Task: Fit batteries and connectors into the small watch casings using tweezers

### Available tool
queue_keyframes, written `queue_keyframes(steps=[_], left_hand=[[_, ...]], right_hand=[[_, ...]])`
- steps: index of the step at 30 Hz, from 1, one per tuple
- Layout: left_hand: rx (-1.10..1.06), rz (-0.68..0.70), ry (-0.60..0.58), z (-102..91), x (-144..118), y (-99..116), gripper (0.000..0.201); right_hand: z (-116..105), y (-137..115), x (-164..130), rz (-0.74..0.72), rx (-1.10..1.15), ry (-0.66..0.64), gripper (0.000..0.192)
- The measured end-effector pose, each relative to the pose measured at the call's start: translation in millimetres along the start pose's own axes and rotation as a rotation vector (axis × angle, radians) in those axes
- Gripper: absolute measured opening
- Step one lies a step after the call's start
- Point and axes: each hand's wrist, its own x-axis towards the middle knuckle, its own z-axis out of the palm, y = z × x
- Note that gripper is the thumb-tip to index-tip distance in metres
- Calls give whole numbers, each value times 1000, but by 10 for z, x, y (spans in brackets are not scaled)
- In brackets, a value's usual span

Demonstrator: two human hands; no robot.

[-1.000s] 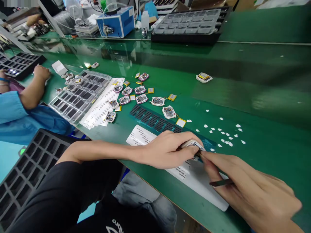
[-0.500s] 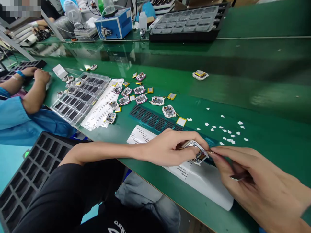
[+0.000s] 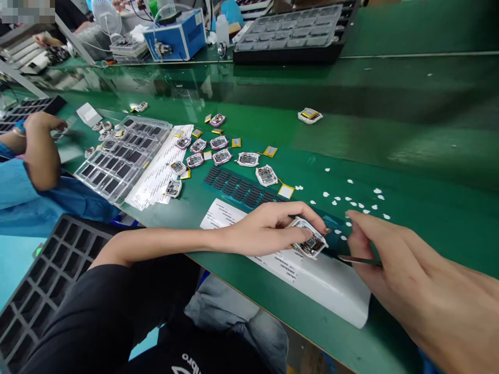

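While the left hand [image 3: 268, 228] pinned a small watch case [image 3: 310, 241] against the white paper sheet [image 3: 327, 283] at the near edge of the green table [image 3: 409, 130], its thumb and fingers were curled closed around the case, which sat tilted with its open circuit side facing up. Just right of the case, the right hand [image 3: 405, 275] held slim tweezers [image 3: 356, 259] in a closed pinch (the tips pointed toward the case but stood slightly apart from it). A dark strip of black pads [image 3: 241, 188] lay just beyond the left hand, and small white scraps [image 3: 351, 200] were scattered beyond the right hand. Farther toward the left side of the table, more watch cases [image 3: 218, 148] with yellow batteries lay loose beside a clear compartment tray [image 3: 120, 158] and printed label sheets [image 3: 159, 169]. One separate case [image 3: 310, 115] lay well apart toward the table's middle. A black grid tray [image 3: 39, 280] sat below the near edge at the left. A co-worker's arm [image 3: 37, 150] in a blue sleeve rested at the left edge.
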Motion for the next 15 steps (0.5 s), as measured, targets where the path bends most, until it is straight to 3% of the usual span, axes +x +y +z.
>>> queue_keyframes(steps=[6, 10, 15], left_hand=[[-7, -13, 12, -2, -20, -14, 10], [32, -20, 32, -2, -17, -41, 10], [41, -11, 38, -2, -5, -61, 9]], right_hand=[[2, 55, -166, -29, 240, -115, 61], [-40, 58, -234, -12, 205, -174, 59], [-56, 110, -187, -103, 183, -126, 59]])
